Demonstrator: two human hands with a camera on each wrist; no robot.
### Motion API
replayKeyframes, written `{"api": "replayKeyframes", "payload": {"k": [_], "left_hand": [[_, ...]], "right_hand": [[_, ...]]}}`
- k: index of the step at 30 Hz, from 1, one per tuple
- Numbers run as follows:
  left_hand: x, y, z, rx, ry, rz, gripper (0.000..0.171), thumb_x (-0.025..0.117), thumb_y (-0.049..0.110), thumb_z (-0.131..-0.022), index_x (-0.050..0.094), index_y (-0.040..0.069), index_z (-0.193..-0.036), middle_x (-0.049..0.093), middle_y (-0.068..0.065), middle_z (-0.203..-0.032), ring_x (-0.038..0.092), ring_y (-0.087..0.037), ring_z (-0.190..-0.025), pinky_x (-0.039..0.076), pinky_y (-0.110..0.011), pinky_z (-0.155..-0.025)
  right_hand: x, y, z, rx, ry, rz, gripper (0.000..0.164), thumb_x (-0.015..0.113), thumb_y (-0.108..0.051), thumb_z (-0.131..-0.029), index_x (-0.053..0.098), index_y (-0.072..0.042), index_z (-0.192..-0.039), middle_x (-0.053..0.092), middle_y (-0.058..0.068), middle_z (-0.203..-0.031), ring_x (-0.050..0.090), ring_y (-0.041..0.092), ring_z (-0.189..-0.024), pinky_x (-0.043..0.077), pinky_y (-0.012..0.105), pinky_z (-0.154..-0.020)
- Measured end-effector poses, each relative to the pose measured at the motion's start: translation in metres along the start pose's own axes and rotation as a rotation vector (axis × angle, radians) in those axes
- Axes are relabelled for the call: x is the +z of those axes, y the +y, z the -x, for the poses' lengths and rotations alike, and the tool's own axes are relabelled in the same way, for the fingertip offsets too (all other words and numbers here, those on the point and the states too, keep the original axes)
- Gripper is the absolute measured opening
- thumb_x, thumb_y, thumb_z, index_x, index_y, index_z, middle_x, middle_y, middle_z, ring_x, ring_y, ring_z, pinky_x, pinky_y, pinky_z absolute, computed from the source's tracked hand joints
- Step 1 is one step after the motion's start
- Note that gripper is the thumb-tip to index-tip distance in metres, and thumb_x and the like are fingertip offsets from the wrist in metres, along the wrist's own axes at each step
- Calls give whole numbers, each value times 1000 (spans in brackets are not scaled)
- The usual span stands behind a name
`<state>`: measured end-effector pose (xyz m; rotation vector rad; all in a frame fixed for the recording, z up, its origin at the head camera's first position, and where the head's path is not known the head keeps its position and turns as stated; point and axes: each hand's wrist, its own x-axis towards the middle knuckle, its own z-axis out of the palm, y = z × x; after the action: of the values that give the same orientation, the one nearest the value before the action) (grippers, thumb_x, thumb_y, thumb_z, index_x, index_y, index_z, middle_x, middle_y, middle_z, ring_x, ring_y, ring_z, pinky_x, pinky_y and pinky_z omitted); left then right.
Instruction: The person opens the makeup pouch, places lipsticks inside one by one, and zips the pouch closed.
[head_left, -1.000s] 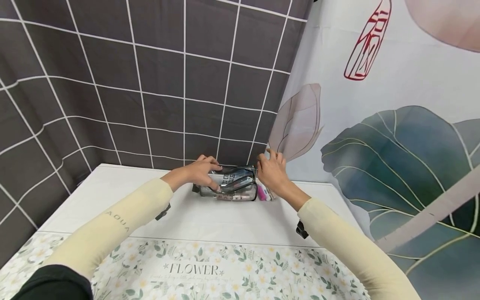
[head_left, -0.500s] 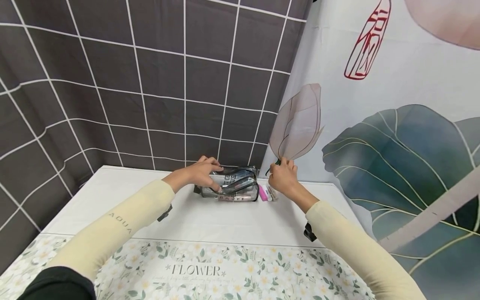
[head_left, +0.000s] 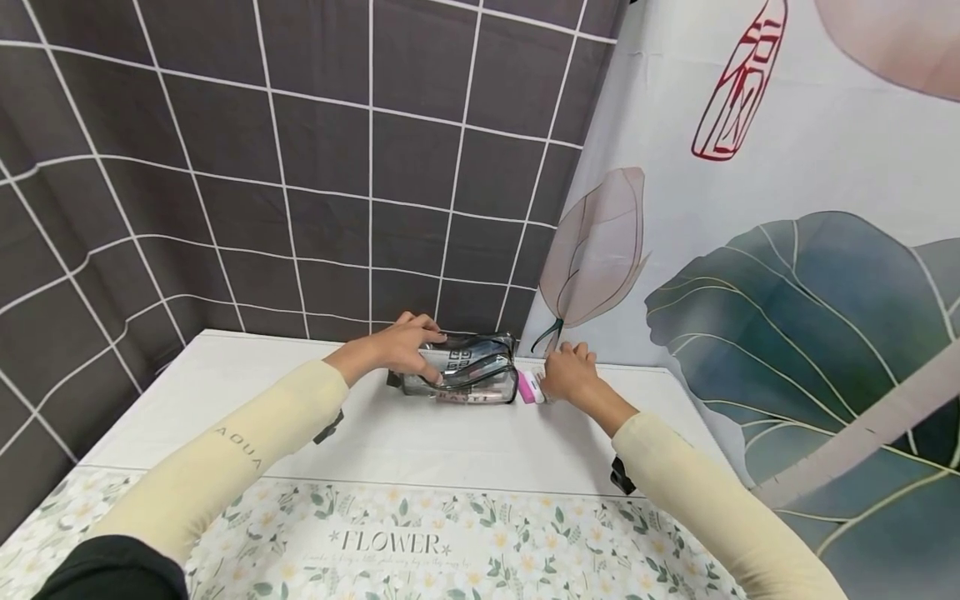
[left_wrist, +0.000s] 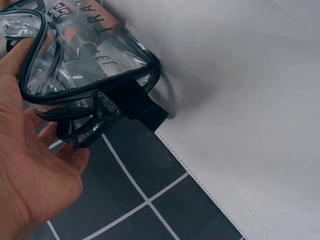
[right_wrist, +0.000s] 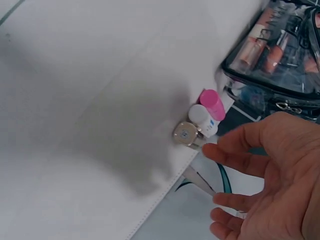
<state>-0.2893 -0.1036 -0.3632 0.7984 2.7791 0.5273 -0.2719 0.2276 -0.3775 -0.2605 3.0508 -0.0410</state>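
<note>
A clear cosmetic bag (head_left: 480,371) with black piping lies on its side against the dark wall. My left hand (head_left: 408,344) grips its left end, thumb over the near face and fingers behind, as the left wrist view shows. Tubes in peach and clear tones show through the plastic. Beside the bag's right end stand a pink-capped item (right_wrist: 212,104), a white-capped item (right_wrist: 199,115) and a small item with a round metallic beige top (right_wrist: 185,133). My right hand (head_left: 572,372) is at these, its thumb and index fingertips right by the beige-topped one, other fingers loosely bent.
The white tabletop (head_left: 450,442) ends at the grid-patterned wall (head_left: 300,208) and the flower-print wall hanging (head_left: 615,275). A floral mat (head_left: 405,542) lettered FLOWER covers the near side. A black strap tab (left_wrist: 135,102) sticks out from the bag's end.
My right hand has moved from behind the bag's right end rightward, then down to the small items. My left hand keeps its hold on the bag, which has barely shifted.
</note>
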Motion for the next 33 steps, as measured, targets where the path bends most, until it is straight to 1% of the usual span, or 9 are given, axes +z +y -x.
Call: {"api": "replayKeyframes", "payload": {"k": [3,6,9,14,16,20,26,31,33], "left_hand": [[-1,1,0,7,2,-2,90,86,46,-93,54,6,-167,44,-18,-174,38,-38,-151,42,-60,-128],[-2,2,2,7,3,-3,90,86,45,-92,55,6,-167,45,-18,-173,38,-39,-151,42,-60,-129],[-2,2,3,3,-2,1,90,85,45,-92,55,6,-167,45,-18,-173,38,-39,-151,42,-60,-129],[-4,2,3,2,-4,-1,90,85,45,-93,54,6,-168,43,-19,-174,37,-39,-152,41,-61,-129],[-5,2,3,-1,0,-1,90,85,45,-93,54,6,-168,43,-19,-175,37,-39,-152,41,-62,-129],[-7,2,3,-8,-4,-1,90,85,45,-93,53,7,-168,42,-19,-175,36,-39,-152,41,-62,-130],[-7,5,3,-4,-11,2,90,84,45,-93,54,7,-168,42,-18,-175,36,-39,-152,40,-62,-130],[-5,5,1,-10,-17,4,90,85,46,-93,54,8,-168,42,-18,-175,36,-38,-153,40,-61,-130],[-4,5,0,-6,-18,6,90,85,46,-93,54,7,-168,42,-18,-175,36,-39,-153,40,-61,-130]], "right_hand": [[4,1,2,22,-24,12,25,70,-21,-99,65,-8,-79,61,24,-120,46,46,-121,40,62,-110],[7,2,2,35,-28,15,24,70,-22,-99,67,-7,-81,61,22,-117,46,44,-119,40,60,-109],[8,3,2,43,-31,10,22,68,-23,-100,70,-4,-88,61,22,-117,45,43,-118,39,60,-109],[9,7,0,61,-28,5,26,70,-25,-101,72,0,-101,61,24,-120,45,45,-119,38,61,-111],[9,10,-2,65,-23,6,26,72,-25,-101,73,1,-101,61,24,-119,45,45,-119,38,61,-111],[11,14,-5,66,-28,15,22,74,-23,-98,72,-1,-96,60,22,-113,45,43,-115,39,60,-109],[19,21,-6,84,-34,18,23,74,-21,-98,75,1,-103,61,22,-114,46,42,-115,39,61,-111],[23,24,-6,73,-24,15,20,73,-20,-98,72,0,-94,61,25,-116,46,46,-118,37,64,-112],[24,24,-6,69,-19,11,20,72,-19,-99,71,0,-95,60,25,-117,45,47,-120,38,63,-111]]}}
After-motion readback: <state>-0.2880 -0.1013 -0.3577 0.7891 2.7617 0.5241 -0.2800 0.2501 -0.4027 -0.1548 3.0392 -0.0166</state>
